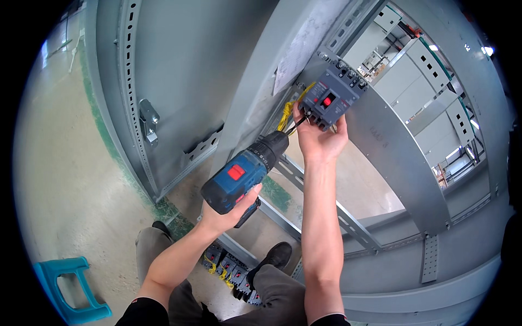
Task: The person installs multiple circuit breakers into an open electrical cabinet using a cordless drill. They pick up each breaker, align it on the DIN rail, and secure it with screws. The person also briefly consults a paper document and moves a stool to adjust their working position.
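Note:
My left hand [227, 213] is wrapped round the grip of a blue and black cordless drill [239, 173] with a red switch on top. From its chuck a long dark bit reaches up to a screw spot at the lower left corner of a grey moulded-case circuit breaker [333, 98]. The breaker has a red toggle and sits against a grey metal mounting plate [380, 138]. My right hand [321, 136] grips the breaker's lower end from below, thumb and fingers on either side. Yellow wires [287, 115] hang beside the breaker's left edge.
The cabinet's grey door [185, 70] stands at the left, with slotted rails [348, 225] crossing below the plate. Several more breakers [234, 274] with yellow wires lie on the floor between my feet. A blue plastic stool [73, 290] is at lower left.

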The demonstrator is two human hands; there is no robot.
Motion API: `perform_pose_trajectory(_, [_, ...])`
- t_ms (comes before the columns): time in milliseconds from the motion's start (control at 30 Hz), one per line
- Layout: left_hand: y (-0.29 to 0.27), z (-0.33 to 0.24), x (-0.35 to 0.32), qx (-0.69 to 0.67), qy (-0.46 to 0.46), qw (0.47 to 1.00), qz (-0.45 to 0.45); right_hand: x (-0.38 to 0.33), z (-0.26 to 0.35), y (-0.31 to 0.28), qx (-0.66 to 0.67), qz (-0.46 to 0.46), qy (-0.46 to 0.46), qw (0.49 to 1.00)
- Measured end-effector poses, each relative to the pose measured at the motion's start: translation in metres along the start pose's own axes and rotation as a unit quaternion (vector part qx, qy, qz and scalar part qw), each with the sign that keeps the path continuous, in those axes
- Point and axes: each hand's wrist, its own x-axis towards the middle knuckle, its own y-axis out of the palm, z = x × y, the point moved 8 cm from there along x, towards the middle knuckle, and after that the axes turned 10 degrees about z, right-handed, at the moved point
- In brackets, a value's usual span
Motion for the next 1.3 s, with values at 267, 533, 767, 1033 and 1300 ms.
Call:
perform_pose_trajectory(267, [0.002,-0.004,0.002,0.032,0.009,0.999,0.001,0.000,0.001,-0.002,0.003,-0.005,0.001,1.000])
perform_pose_trajectory(533, [0.003,-0.006,-0.001,-0.001,0.004,1.000,-0.008,-0.001,0.001,-0.003,0.004,-0.021,0.001,1.000])
perform_pose_trajectory(767, [0.004,-0.012,0.003,0.035,0.032,0.999,0.006,-0.001,0.001,-0.002,0.006,-0.010,0.002,1.000])
perform_pose_trajectory(1033, [0.012,-0.039,0.005,0.130,0.110,0.984,0.052,-0.002,0.002,0.000,-0.001,-0.009,0.006,1.000])
perform_pose_trajectory(1300, [0.011,-0.041,0.003,0.141,0.128,0.981,0.039,0.000,0.001,-0.002,0.018,-0.011,0.014,1.000])
